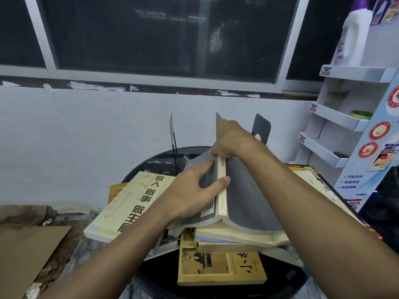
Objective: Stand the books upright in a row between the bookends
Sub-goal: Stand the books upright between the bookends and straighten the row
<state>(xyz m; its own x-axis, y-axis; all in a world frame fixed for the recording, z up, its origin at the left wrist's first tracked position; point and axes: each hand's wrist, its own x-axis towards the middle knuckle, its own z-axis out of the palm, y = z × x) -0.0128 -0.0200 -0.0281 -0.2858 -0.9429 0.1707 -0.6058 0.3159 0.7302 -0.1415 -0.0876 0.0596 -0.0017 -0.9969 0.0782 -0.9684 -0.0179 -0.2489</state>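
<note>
A grey-covered book (248,203) lies spine-up over a pile of books on the round black table (216,288). My left hand (194,190) holds its left cover, thumb on the pale spine. My right hand (228,139) grips the far end of the book's spine. Behind them stand black metal bookends: a thin one (172,134) at the left, one (218,119) just behind my right hand, and a third (262,128) at the right. A cream book with black characters (129,203) lies flat at the left, and a yellow book (220,268) lies at the front.
A white cardboard display shelf (336,117) with a large white bottle (354,39) stands at the right. More books (319,186) lie under my right forearm. A window and a pale wall (86,137) are close behind the table. Brown cardboard (28,251) lies at the lower left.
</note>
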